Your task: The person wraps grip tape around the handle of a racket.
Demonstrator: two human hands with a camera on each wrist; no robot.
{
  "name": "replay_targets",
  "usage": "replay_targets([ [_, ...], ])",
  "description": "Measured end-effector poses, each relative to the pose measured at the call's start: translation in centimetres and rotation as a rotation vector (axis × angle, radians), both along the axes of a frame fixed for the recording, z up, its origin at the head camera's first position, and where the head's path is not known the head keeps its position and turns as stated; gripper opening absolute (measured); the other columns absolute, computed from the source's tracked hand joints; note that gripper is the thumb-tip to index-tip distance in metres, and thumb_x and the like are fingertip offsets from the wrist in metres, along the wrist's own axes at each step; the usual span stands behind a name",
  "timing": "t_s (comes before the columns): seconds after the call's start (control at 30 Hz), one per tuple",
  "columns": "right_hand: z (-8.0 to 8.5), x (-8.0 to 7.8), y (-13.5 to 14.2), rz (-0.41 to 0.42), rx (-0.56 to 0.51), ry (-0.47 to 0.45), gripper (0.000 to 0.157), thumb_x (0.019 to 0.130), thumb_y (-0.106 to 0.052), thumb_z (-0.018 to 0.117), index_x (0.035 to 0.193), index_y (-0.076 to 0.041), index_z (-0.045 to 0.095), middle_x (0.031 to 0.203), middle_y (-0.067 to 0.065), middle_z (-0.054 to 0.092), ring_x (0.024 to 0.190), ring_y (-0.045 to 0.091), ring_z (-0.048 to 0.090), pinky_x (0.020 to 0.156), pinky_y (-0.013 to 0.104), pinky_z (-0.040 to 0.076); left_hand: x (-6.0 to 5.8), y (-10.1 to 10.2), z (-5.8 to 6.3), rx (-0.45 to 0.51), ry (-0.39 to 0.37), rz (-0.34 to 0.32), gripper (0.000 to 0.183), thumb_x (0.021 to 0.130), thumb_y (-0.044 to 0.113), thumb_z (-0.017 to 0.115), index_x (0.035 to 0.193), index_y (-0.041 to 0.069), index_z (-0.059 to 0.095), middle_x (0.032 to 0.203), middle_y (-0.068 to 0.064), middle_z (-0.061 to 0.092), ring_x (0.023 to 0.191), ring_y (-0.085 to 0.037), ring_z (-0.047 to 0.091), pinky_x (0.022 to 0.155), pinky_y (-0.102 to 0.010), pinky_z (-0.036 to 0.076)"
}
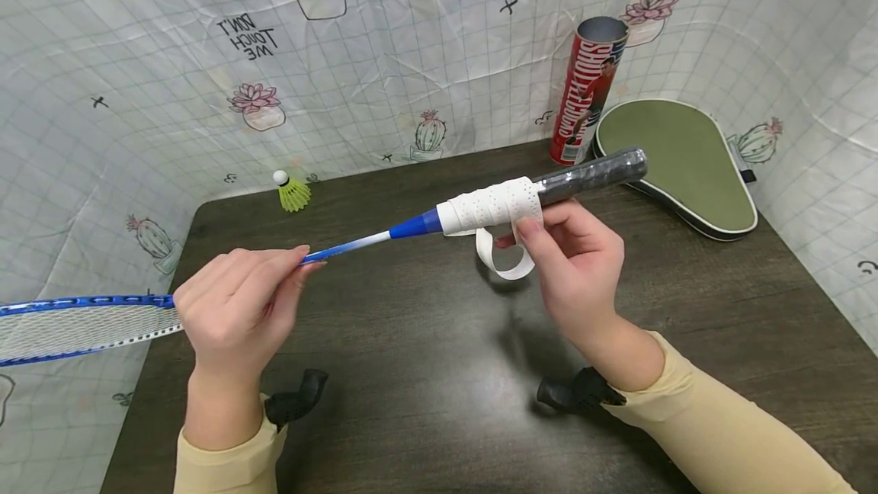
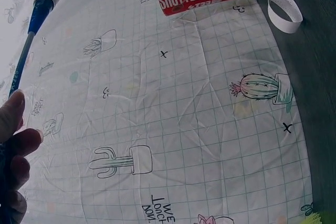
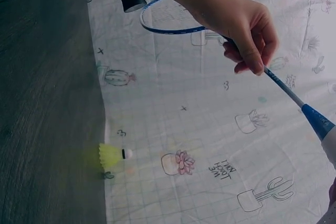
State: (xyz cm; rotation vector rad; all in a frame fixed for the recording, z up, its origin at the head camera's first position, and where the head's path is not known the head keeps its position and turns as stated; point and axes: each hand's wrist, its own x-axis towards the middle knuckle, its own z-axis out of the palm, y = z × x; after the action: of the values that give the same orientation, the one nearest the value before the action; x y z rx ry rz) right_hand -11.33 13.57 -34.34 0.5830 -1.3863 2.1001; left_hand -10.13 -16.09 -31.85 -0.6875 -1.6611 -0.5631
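White tape point(image 1: 488, 206) wrapped the shaft end of the racket's point(image 1: 414, 224) handle point(image 1: 595, 174), right of frame centre, loose end curling below. Left hand point(image 1: 236, 311) pinched the shaft point(image 1: 357, 242), left of centre; right hand point(image 1: 579, 269) pinched tape at the wrap's edge. Tube point(image 1: 583, 97) and green case point(image 1: 679, 162) sat upper right; shuttlecock point(image 1: 293, 193), upper left.

Matt perforated tape point(image 1: 488, 204), glossy handle point(image 1: 595, 175), smooth wood-grain tabletop point(image 1: 411, 349), creased cloth-like backdrop point(image 1: 391, 44)
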Motion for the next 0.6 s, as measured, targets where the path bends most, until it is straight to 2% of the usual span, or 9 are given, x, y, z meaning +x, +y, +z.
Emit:
replay_targets([
  [0.27,0.01,-0.08,-0.06,-0.01,-0.017,-0.049,0.016,0.092,0.004,0.073,0.079,0.009,0.064,0.074,0.005,0.07,0.059,0.019,0.069,0.063,0.031,0.059,0.44,0.15,0.31,-0.005,-0.1,0.018,0.031,0.093,0.03,0.079,0.081,0.002,0.081,0.068,-0.009,0.072,0.049,-0.029,0.057,0.047,-0.04,0.04],
  [0.4,-0.12,-0.04,-0.03,0.025,-0.01,-0.027,0.01,0.093,0.006,0.069,0.085,0.01,0.065,0.078,0.007,0.071,0.062,0.019,0.07,0.065,0.033,0.061,0.44,0.0,0.1,-0.01,-0.112,0.024,0.032,0.094,0.03,0.078,0.081,0.002,0.081,0.065,-0.008,0.069,0.047,-0.025,0.055,0.046,-0.037,0.04],
  [0.6,-0.22,-0.09,-0.07,0.049,-0.025,-0.019,0.012,0.093,0.004,0.07,0.087,0.014,0.065,0.079,0.008,0.07,0.064,0.018,0.068,0.065,0.034,0.061,0.48,-0.44,0.0,-0.067,-0.142,0.007,0.028,0.096,0.024,0.075,0.081,0.001,0.078,0.064,-0.008,0.067,0.048,-0.023,0.056,0.045,-0.037,0.042],
])
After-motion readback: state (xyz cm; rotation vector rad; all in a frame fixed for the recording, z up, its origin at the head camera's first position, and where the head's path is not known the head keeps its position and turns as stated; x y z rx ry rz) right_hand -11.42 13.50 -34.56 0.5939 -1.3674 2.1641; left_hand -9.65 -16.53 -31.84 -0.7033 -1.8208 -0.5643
